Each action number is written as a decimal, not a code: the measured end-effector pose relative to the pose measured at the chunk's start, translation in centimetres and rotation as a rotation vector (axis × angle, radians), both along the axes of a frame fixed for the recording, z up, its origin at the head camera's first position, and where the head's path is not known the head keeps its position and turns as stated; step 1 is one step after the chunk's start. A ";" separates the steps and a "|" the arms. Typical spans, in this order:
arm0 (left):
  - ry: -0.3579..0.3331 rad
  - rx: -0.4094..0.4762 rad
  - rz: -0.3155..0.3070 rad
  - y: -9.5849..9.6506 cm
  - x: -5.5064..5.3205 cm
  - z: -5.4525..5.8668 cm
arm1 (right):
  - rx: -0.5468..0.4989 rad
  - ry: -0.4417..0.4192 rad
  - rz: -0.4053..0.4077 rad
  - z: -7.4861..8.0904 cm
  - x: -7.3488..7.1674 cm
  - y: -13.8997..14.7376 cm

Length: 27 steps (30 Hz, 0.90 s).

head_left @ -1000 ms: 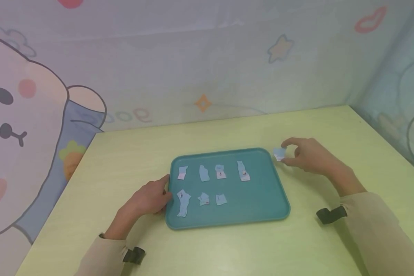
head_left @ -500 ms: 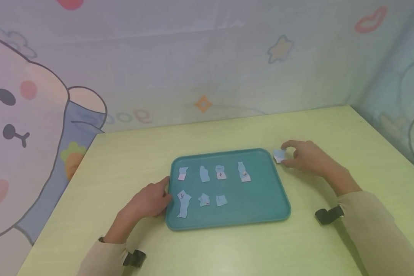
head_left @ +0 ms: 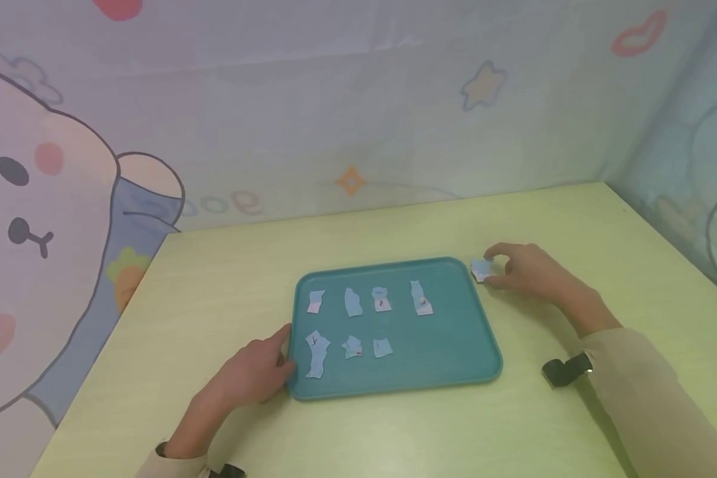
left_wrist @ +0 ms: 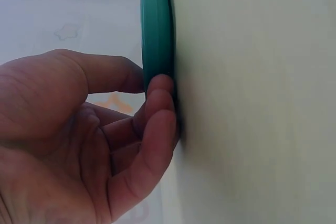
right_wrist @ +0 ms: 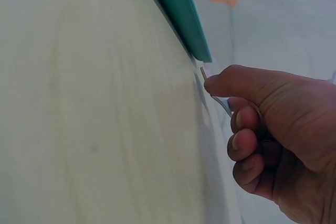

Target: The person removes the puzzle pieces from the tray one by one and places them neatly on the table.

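In the head view a teal tray (head_left: 442, 358) lies on the table with several torn paper scraps spread over it in two rows. My left hand (head_left: 253, 368) is at its left side, thumb on the rim; the left wrist view shows the other fingers (left_wrist: 157, 135) curled against the tray's edge (left_wrist: 157, 24). Just off the tray's far right corner, my right hand (head_left: 532, 272) pinches a pale blue torn paper scrap (head_left: 480, 269) between thumb and index finger. Seen edge-on in the right wrist view, this scrap (right_wrist: 222, 105) is slightly bent, held above the table.
The pale yellow table (head_left: 394, 438) extends around the tray. A cloth backdrop (head_left: 311, 119) with a cartoon bear hangs behind it, with another cloth side on the right. Dark straps (head_left: 564, 372) stick out at the sleeves.
My left hand has slid a little along the tray's left edge toward me. The pinched scrap has tilted and dropped slightly, staying near the tray's corner. The scraps on the tray stay put.
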<state>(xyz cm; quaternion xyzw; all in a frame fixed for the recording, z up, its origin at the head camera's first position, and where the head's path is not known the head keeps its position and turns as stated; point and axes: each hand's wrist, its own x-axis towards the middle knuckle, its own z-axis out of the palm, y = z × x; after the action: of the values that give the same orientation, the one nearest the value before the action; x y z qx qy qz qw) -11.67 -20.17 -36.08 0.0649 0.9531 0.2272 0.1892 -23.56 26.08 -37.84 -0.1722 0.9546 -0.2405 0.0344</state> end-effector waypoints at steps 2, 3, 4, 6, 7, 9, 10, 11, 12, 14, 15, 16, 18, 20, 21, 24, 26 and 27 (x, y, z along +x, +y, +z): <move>-0.005 0.011 0.006 0.1 0.2 0.0 | 0.001 -0.004 -0.003 -0.1 -0.1 0.1; -0.007 0.019 0.008 0.2 0.2 0.1 | 0.003 -0.010 -0.005 -0.1 -0.2 0.1; -0.010 0.026 0.011 0.2 0.3 0.1 | 0.007 -0.014 -0.004 -0.1 -0.2 0.1; -0.016 0.039 0.017 0.3 0.3 0.1 | 0.013 -0.020 -0.005 -0.2 -0.2 0.1; -0.020 0.046 0.019 0.4 0.3 0.1 | 0.015 -0.022 -0.003 -0.2 -0.2 0.1; -0.024 0.055 0.021 0.4 0.3 0.0 | 0.020 -0.025 -0.002 -0.3 -0.2 0.1; -0.027 0.061 0.022 0.5 0.3 0.0 | 0.022 -0.025 0.000 -0.3 -0.2 0.1; -0.030 0.066 0.023 0.5 0.3 0.0 | 0.023 -0.026 -0.001 -0.3 -0.2 0.0; -0.033 0.072 0.024 0.5 0.3 0.0 | 0.025 -0.027 0.000 -0.4 -0.2 0.0; -0.036 0.081 0.027 0.6 0.4 0.0 | 0.026 -0.025 0.005 -0.4 -0.2 0.0; -0.037 0.084 0.029 0.6 0.4 0.0 | 0.025 -0.024 0.008 -0.4 -0.2 0.0; -0.039 0.089 0.031 0.6 0.4 0.0 | 0.026 -0.024 0.009 -0.3 -0.3 0.0; -0.042 0.093 0.035 0.6 0.4 0.0 | 0.024 -0.029 0.010 -0.4 -0.4 0.1; -0.044 0.097 0.036 0.6 0.4 0.0 | 0.020 -0.034 0.007 -0.4 -0.5 0.1; -0.046 0.098 0.038 0.6 0.4 0.0 | 0.020 -0.037 0.004 -0.5 -0.5 0.1; -0.048 0.099 0.040 0.7 0.4 0.0 | 0.023 -0.042 0.001 -0.5 -0.6 0.2; -0.048 0.097 0.041 0.7 0.3 0.0 | 0.026 -0.046 0.002 -0.5 -0.6 0.3; -0.048 0.095 0.042 0.7 0.3 -0.1 | 0.028 -0.049 0.003 -0.5 -0.6 0.3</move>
<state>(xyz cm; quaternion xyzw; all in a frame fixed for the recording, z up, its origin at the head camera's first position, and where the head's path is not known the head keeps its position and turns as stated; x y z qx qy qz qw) -11.36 -19.50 -36.15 0.0487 0.9375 0.2778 0.2037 -24.13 26.34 -38.36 -0.1674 0.9564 -0.2314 0.0605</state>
